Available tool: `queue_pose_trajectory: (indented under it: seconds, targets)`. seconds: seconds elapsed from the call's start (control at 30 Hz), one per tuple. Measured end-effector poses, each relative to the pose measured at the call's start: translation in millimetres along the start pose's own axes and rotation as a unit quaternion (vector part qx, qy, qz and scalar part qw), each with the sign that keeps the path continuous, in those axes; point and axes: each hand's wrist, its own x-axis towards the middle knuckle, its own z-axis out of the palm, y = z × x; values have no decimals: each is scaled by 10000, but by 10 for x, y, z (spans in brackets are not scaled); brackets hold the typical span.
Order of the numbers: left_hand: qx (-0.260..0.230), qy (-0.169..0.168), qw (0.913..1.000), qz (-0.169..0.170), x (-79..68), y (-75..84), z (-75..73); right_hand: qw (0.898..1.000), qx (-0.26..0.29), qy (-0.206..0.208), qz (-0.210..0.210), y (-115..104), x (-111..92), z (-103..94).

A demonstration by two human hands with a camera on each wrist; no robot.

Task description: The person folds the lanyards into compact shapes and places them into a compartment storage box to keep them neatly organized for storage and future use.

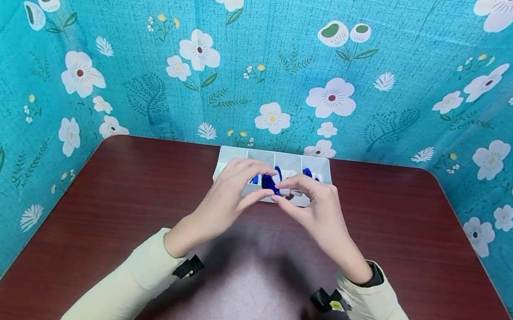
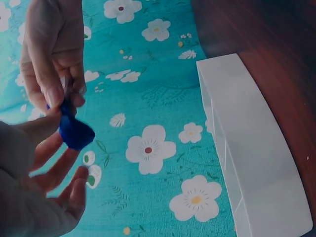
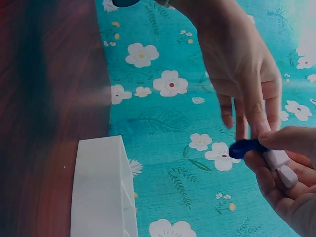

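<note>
Both hands meet above a white divided tray (image 1: 225,156). Between the fingertips is a small glossy dark-blue piece (image 2: 76,132), rounded and wider at one end; its exact kind cannot be told. My left hand (image 1: 225,191) pinches it with thumb and finger, while its other fingers spread apart in the left wrist view. From the other side, my right hand (image 1: 322,208) pinches the same piece. Small white blocky pieces (image 3: 277,158) lie against the right fingers, below the thumb. Fingers hide where the blue and white parts meet.
More blue items (image 1: 307,173) sit in the tray's compartments, partly covered by the hands. The tray stands near the back edge of a dark red-brown table (image 1: 154,194). A teal flowered cloth (image 1: 256,41) hangs behind and at both sides.
</note>
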Motion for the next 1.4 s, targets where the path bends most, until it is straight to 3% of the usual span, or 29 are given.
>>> queue_pose_trajectory:
  seconds: [0.13, 0.37, 0.5, 0.6, 0.73, 0.87, 1.03, 1.17, 1.33, 1.4]
  targets:
    - [6, -364, 9993, 71, 6, -21, -34, 9996, 144, -231, -24, 1, -6, -33]
    - [-441, -254, 9987, 35, 10, -50, -27, 9981, 526, -266, 195, -8, -3, -63]
    - [-1007, -109, 9945, -272, 8, -37, -6, 9883, 1391, -102, 610, -17, -1, -68]
    - [-1458, 72, 9879, -534, 11, -17, 18, 9651, 2338, 202, 1162, -29, 0, -50]
    - [-2011, 371, 9753, -834, 11, 3, 75, 9161, 3541, 757, 1722, -52, -1, 27]
    - [-2501, 681, 9606, -1005, 10, 31, 124, 8608, 4563, 1265, 1867, -81, 2, 151]
    - [-2943, 1002, 9440, -1104, 11, 74, 150, 8130, 5297, 1655, 1759, -114, 17, 277]
    - [-3339, 1146, 9269, -1276, 4, 99, 182, 7944, 5542, 1797, 1717, -117, 20, 322]
    - [-3848, 1374, 9013, -1439, -13, 99, 248, 7935, 5479, 1936, 1807, -126, 28, 351]
    - [-3932, 1470, 8956, -1472, -21, 90, 273, 7945, 5429, 1998, 1846, -126, 36, 358]
